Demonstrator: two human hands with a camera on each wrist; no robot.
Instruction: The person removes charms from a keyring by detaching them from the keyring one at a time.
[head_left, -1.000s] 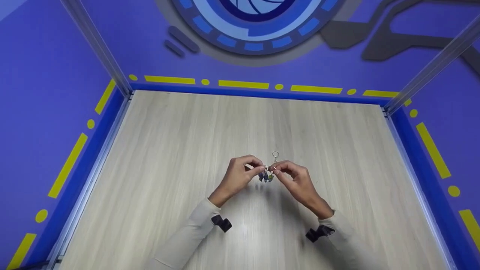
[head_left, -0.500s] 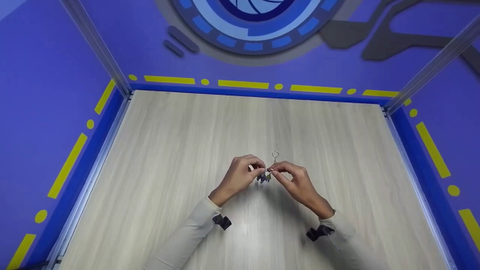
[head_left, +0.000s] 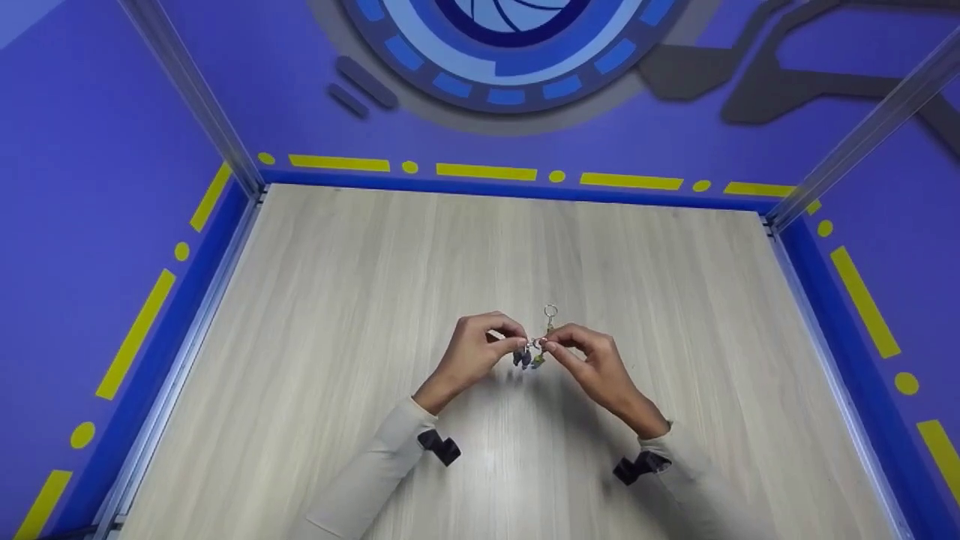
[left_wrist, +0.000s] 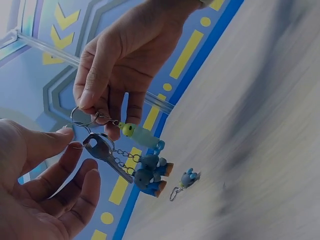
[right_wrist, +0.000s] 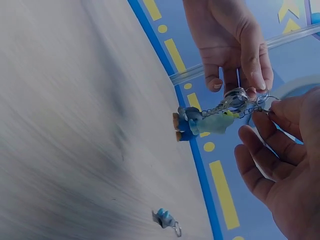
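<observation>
My left hand (head_left: 476, 352) pinches the ring that bears a metal key (left_wrist: 99, 147) and two blue figure charms (left_wrist: 146, 181) on short chains. Opposite it, my right hand (head_left: 592, 364) pinches a split ring (left_wrist: 78, 116) with thumb and index finger. From that ring a pale charm with a yellow-green head (left_wrist: 142, 136) hangs by a chain. Both rings meet or overlap between the fingertips, and the charms dangle above the table. The right wrist view shows the pale charm (right_wrist: 216, 123) in front of a blue one (right_wrist: 184, 121).
Another keychain with a small blue-grey charm (left_wrist: 188, 178) lies on the wooden table (head_left: 375, 285); its ring (head_left: 551, 310) shows just beyond my right hand. Blue walls (head_left: 525, 146) with yellow marks and metal frame posts enclose the table.
My left hand came closer to the right, then drew back slightly left, so the rings show between the fingertips again. The right hand stays almost still. The loose keychain has not moved.
</observation>
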